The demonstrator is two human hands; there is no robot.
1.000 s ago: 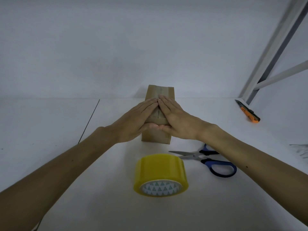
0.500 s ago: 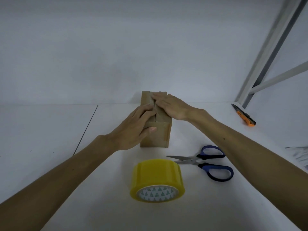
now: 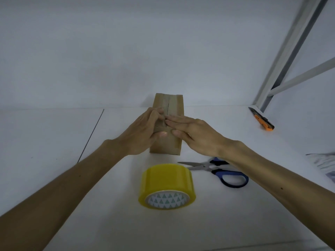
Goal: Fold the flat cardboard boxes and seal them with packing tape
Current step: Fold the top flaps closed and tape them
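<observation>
A small brown cardboard box [image 3: 167, 144] stands on the white table [image 3: 235, 214], its top flaps closed along a centre seam with clear tape over it. My left hand [image 3: 145, 132] holds the box's near left edge, fingers curled on top and thumb on the front face. My right hand [image 3: 194, 132] lies flat with straight fingers pressing on the top near the seam. A roll of yellow packing tape [image 3: 166, 185] lies in front of the box.
Blue-handled scissors [image 3: 217, 170] lie right of the tape roll, partly under my right forearm. An orange utility knife [image 3: 262, 118] lies at the far right by a metal frame [image 3: 282, 57]. Some grey fabric [image 3: 324, 163] shows at the right edge.
My right hand slid back from the far end of the box top toward the near end. My left hand stayed at the near left edge, its fingers more curled.
</observation>
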